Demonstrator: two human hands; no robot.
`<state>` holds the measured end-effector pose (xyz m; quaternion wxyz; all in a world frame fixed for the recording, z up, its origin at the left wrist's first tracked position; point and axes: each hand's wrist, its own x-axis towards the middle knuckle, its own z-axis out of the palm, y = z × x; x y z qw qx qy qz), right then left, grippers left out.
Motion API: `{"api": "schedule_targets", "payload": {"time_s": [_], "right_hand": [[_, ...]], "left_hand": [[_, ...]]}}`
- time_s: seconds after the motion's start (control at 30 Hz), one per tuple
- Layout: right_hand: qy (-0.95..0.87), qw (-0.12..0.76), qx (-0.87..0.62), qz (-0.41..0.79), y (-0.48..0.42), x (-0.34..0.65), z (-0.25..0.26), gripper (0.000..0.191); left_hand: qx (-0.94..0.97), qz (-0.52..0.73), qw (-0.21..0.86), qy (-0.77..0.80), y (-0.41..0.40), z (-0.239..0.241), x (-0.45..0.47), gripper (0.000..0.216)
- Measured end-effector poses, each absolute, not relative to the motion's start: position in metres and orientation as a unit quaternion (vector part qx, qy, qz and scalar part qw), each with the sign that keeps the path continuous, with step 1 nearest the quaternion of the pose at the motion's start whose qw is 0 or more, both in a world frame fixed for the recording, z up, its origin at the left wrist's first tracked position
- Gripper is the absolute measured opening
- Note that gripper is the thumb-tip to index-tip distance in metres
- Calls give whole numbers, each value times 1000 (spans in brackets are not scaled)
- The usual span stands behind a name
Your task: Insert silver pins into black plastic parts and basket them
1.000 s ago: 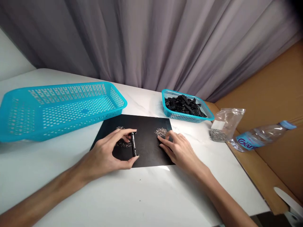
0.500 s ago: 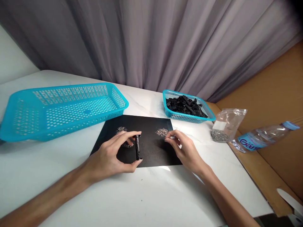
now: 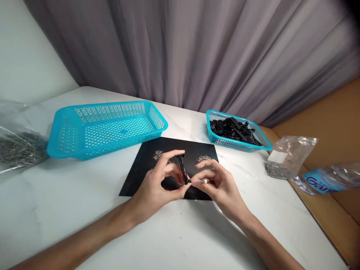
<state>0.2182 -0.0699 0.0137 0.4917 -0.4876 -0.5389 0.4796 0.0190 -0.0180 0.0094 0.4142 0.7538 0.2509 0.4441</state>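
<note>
My left hand (image 3: 157, 185) grips a narrow black plastic part (image 3: 183, 169) by its two ends, between thumb and forefinger, holding it above a black mat (image 3: 135, 180). The fingertips of my right hand (image 3: 218, 180) are pinched together at the lower end of that part. What they pinch is too small to make out. A small whitish round thing (image 3: 204, 180) shows among the right fingers. Behind the hands on the mat lie two heaps of tiny metal pieces, a left heap (image 3: 158, 155) and a right heap (image 3: 203, 159), both partly hidden.
A large blue basket (image 3: 107, 153) stands at the left, beside a clear bag of dark small pieces (image 3: 21, 148). At the back right, a smaller blue basket (image 3: 239, 147) holds black plastic parts. Beyond it are a zip bag of metal pieces (image 3: 278, 170) and a bottle (image 3: 323, 182).
My right hand has come from beside the right heap to the lower end of the black part. The part now leans a little. The whole view has swung left, bringing in the bag there.
</note>
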Motion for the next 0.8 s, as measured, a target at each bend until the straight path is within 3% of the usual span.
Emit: {"api": "schedule_targets", "payload": {"time_s": [0.23, 0.43, 0.6, 0.8], "right_hand": [[-542, 479, -529, 443, -76, 211, 15, 26], [-539, 470, -544, 439, -75, 210, 14, 26], [-509, 472, -514, 504, -73, 209, 17, 28], [-445, 486, -517, 546, -72, 208, 14, 38]], "left_hand": [[728, 404, 465, 301, -18, 12, 19, 66], [753, 383, 433, 314, -21, 10, 19, 65], [784, 323, 378, 373, -27, 16, 15, 68], [764, 304, 421, 383, -24, 16, 19, 66]]}}
